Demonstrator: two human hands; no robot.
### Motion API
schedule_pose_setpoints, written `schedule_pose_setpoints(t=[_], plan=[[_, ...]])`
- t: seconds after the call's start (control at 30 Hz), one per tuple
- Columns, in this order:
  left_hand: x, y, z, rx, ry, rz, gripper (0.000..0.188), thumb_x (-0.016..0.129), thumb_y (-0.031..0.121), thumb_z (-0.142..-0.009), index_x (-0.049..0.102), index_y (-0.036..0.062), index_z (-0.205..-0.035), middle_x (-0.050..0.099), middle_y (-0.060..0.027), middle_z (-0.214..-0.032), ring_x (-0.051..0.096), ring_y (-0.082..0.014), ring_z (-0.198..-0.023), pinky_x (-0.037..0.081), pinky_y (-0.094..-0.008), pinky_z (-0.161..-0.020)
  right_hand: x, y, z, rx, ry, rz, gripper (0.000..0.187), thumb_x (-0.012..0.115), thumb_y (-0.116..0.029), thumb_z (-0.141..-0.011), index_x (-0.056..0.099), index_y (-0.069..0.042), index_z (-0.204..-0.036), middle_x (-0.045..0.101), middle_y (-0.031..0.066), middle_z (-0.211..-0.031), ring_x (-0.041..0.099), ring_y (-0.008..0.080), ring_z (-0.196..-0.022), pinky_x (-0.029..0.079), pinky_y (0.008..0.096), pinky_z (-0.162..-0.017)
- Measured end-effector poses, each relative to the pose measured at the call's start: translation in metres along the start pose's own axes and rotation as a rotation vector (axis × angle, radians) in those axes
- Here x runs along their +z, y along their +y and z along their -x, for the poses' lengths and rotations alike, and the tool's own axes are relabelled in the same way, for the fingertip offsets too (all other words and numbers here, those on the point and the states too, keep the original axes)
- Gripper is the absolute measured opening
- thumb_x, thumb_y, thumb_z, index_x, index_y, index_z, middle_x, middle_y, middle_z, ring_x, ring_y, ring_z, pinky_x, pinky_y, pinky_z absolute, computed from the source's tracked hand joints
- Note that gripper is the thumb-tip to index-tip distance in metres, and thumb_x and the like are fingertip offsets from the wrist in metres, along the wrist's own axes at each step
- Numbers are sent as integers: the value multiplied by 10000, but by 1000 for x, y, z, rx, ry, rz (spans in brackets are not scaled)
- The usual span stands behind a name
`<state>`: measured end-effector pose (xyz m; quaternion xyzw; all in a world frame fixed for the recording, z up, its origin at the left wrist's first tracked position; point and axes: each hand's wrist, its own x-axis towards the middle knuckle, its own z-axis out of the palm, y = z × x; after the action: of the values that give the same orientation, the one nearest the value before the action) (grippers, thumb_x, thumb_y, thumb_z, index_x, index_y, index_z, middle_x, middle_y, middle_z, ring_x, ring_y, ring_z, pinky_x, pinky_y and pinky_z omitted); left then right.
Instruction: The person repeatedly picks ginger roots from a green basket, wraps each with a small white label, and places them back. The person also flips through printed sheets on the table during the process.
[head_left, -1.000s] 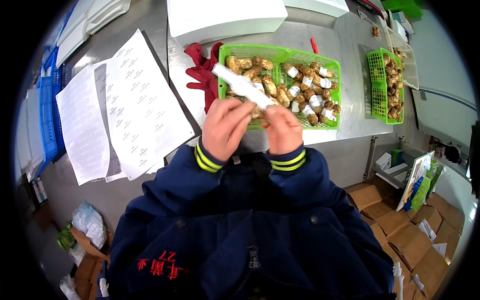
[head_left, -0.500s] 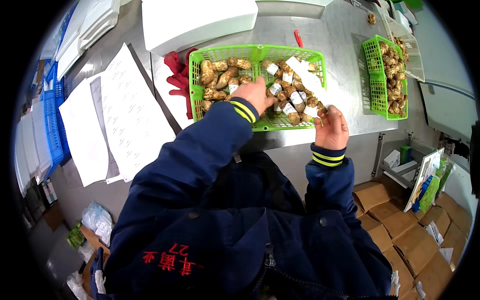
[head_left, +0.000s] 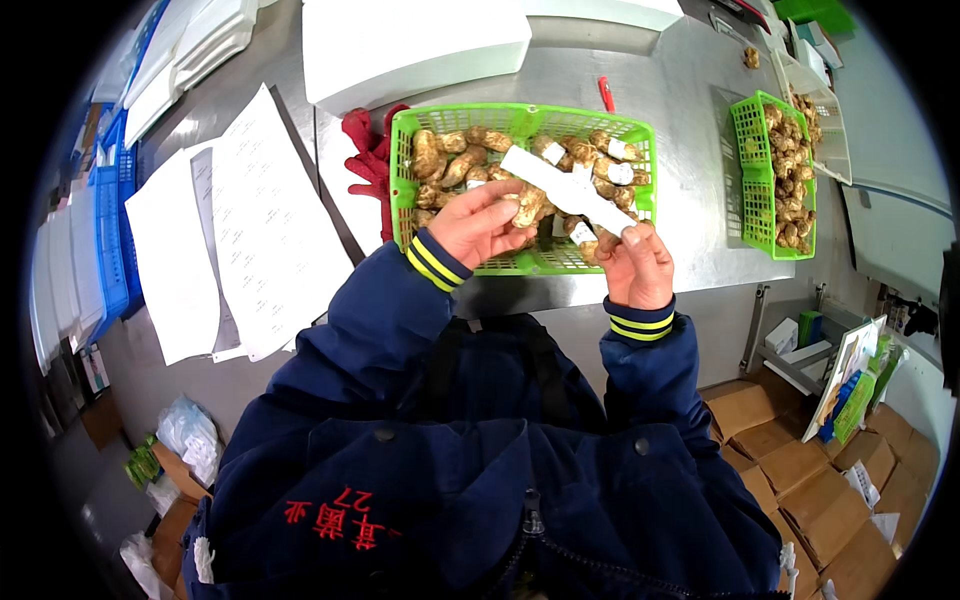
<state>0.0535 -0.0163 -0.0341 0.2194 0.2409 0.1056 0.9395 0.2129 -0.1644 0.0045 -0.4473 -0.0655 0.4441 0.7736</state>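
My left hand [head_left: 478,225] is closed round a thick brown mushroom [head_left: 528,206], held over the near side of a green plastic basket [head_left: 408,122]. My right hand [head_left: 640,268] pinches one end of a white paper strip [head_left: 570,187], which slants up and left across the basket toward that mushroom. Beneath the strip, in the basket's right part, lie mushrooms with white paper bands round them, such as a banded mushroom [head_left: 618,150]. Bare mushrooms [head_left: 428,155] fill much of the left part. The strip and both hands hide some of the contents.
Left of the basket lie red gloves [head_left: 370,150] and printed sheets [head_left: 265,230]. A white foam box [head_left: 415,50] stands behind, with a red pen [head_left: 606,95] beside it. Farther right, another green basket [head_left: 752,190] holds more mushrooms. Cardboard boxes [head_left: 800,455] lie below, right of the steel table.
My left hand has come out of the basket toward me, now holding a mushroom. The paper strip has swung left and nearer that mushroom, and my right hand has shifted slightly left.
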Motion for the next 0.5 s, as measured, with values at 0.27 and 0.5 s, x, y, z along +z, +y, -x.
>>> schedule_pose_setpoints(t=[0.27,0.5], plan=[[13,11,37,120,69,-92,341,511,124,-879,427,21,-1193,527,-73,-1099,552,-165,-925,463,-271,-789,22,21,3,17,-65,214,63,617,-48,-801,621,10,-825,590,51,-704,508,111,-631,399,241,-600],[8,14,51,114,138,-19,291,525,130,-868,483,28,-1137,562,-65,-1026,555,-158,-914,486,-304,-782,40,32,8,-24,-70,300,58,629,-36,-794,625,9,-831,592,19,-718,512,72,-660,403,211,-618]])
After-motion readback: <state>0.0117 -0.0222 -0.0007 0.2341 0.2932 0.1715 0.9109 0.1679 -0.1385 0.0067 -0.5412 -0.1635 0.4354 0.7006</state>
